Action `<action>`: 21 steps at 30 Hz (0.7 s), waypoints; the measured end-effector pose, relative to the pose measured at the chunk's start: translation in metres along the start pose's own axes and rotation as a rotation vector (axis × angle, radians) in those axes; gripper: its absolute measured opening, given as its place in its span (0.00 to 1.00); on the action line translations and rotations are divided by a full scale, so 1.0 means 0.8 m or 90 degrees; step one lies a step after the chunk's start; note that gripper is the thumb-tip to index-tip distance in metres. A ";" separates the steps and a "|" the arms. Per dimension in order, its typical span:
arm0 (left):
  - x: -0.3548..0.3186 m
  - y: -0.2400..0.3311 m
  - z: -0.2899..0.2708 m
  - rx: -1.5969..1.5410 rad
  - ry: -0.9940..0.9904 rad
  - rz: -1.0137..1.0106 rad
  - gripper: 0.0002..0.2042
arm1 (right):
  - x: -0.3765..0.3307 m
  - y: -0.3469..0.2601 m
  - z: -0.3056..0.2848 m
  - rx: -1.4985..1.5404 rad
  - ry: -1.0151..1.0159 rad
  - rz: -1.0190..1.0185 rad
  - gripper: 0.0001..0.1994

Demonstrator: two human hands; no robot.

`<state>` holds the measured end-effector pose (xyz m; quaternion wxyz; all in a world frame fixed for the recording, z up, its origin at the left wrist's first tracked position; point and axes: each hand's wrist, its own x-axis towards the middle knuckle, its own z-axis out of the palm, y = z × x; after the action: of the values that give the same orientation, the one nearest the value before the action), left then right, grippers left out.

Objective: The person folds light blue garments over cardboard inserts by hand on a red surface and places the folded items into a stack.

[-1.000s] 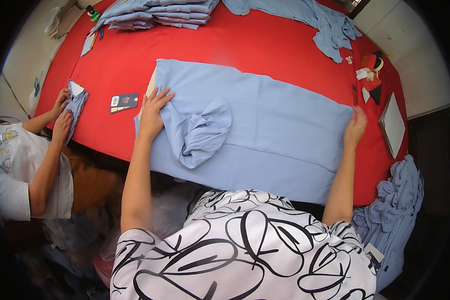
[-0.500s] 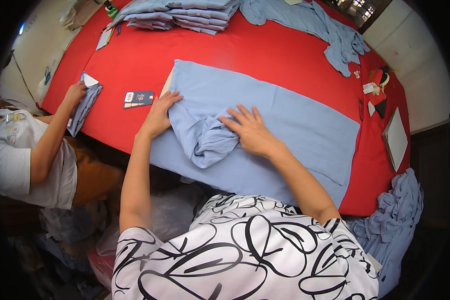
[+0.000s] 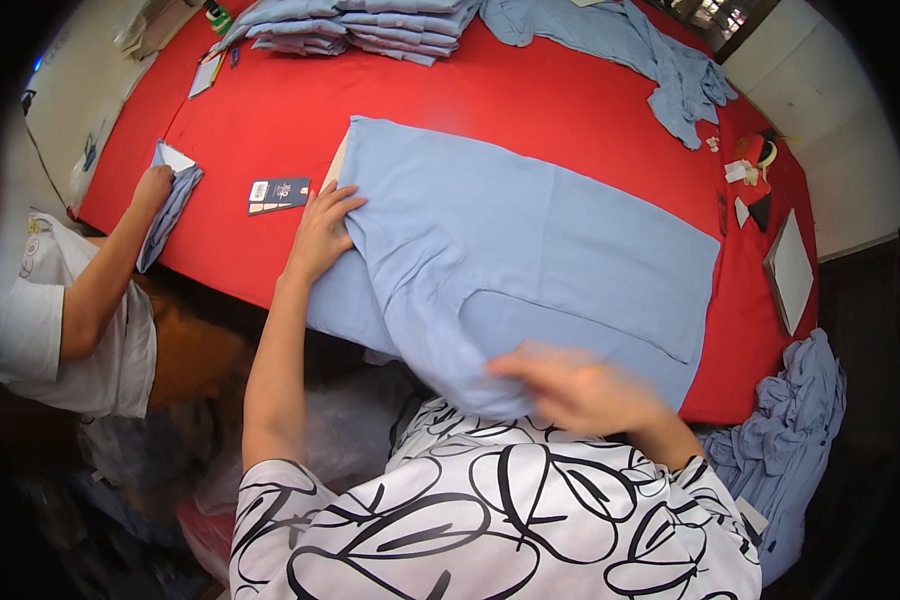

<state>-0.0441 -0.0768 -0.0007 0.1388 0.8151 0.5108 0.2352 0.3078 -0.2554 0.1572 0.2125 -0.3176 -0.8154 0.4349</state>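
A light-blue shirt (image 3: 610, 250) lies spread in front of me, partly folded, its near edge reaching my body. My left hand (image 3: 326, 230) rests on the shirt's left edge with fingers stretched out, beside a cream strip of card (image 3: 340, 165) that peeks out from under the cloth. The shirt's sleeve (image 3: 435, 310) runs creased from there toward my body. Over the near part of the shirt is my right hand (image 3: 590, 393), smeared by motion. Its fingertips point left and meet the sleeve's near end; whether they grip the cloth is unclear.
Dark tags (image 3: 278, 194) lie on the red tabletop (image 3: 450, 100). Stacked folded shirts (image 3: 400, 30) stand at the back; a loose shirt (image 3: 620, 50) lies at the far right. A co-worker's hand (image 3: 155, 186) touches a folded garment (image 3: 170, 220). A white board (image 3: 790, 270) and tape (image 3: 767, 155) sit right.
My right hand has moved toward my body and slightly right. The bunched sleeve now stretches out toward me. My left hand stays at the shirt's left edge.
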 end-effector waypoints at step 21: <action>0.024 0.022 -0.022 0.030 -0.057 -0.023 0.34 | -0.034 0.180 -0.045 -0.392 0.439 0.227 0.08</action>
<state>-0.0324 -0.0674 0.0269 0.1463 0.8183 0.5245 0.1839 0.3974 -0.1939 0.0529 0.2882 -0.6256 -0.7212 0.0735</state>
